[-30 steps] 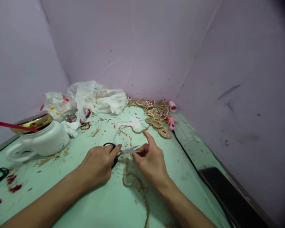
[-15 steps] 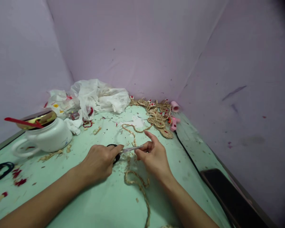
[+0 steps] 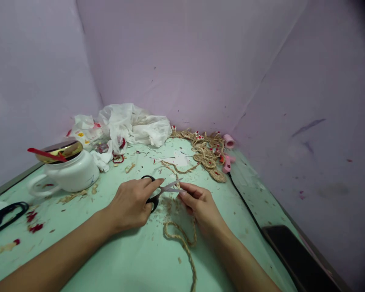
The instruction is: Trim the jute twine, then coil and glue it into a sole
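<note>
My left hand (image 3: pixel 133 202) grips black-handled scissors (image 3: pixel 161 190), its fingers through the loops and the blades slightly apart, pointing right. My right hand (image 3: pixel 200 206) pinches a braided jute rope (image 3: pixel 182 239) right at the blade tips, fingers pressed together. The rope loops on the green table (image 3: pixel 134 259) between my forearms and trails toward the near edge. Another stretch of rope (image 3: pixel 178 168) runs from the blades toward the far corner.
A pile of jute pieces with red and white beads (image 3: pixel 205 152) lies in the far corner beside a pink glue gun (image 3: pixel 226 162). A white teapot with a gold lid (image 3: pixel 65 170), crumpled plastic bags (image 3: pixel 130 125), a dark phone (image 3: pixel 298 259) at right, a black item (image 3: pixel 3 215) at left.
My right index finger, stretched out before, has folded down onto the rope. The scissor blades have opened slightly. The view has shifted a little left and down.
</note>
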`<state>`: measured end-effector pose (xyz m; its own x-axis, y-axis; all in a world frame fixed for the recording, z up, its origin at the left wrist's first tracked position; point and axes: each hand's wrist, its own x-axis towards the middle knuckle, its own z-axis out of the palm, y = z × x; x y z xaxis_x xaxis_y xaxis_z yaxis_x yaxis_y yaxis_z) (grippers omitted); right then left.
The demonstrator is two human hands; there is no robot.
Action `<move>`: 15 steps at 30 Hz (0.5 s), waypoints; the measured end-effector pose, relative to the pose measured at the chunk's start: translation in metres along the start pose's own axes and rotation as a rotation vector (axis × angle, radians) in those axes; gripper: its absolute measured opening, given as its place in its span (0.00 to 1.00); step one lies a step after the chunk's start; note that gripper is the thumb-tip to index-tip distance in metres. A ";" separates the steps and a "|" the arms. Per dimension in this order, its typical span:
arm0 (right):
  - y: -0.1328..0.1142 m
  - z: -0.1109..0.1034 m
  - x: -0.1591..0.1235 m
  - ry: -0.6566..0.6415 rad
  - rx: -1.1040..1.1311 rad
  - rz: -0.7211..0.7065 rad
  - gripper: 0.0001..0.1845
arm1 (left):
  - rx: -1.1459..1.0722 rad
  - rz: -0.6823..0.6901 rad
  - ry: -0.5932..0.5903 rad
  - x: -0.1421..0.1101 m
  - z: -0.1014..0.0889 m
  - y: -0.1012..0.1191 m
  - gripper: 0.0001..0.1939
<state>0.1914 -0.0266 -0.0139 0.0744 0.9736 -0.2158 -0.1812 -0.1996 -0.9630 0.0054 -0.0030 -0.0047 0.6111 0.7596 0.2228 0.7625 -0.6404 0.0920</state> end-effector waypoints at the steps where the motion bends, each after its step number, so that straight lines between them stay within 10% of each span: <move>1: 0.000 0.001 -0.001 -0.006 0.025 0.017 0.21 | 0.004 0.009 -0.002 0.000 0.000 0.000 0.30; 15: -0.002 0.003 -0.003 -0.173 -0.096 -0.031 0.12 | 0.043 0.043 -0.101 0.001 -0.004 -0.001 0.31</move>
<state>0.1886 -0.0289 -0.0114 -0.0924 0.9822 -0.1633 -0.0862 -0.1712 -0.9815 0.0039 -0.0020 -0.0004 0.6602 0.7404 0.1261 0.7422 -0.6689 0.0420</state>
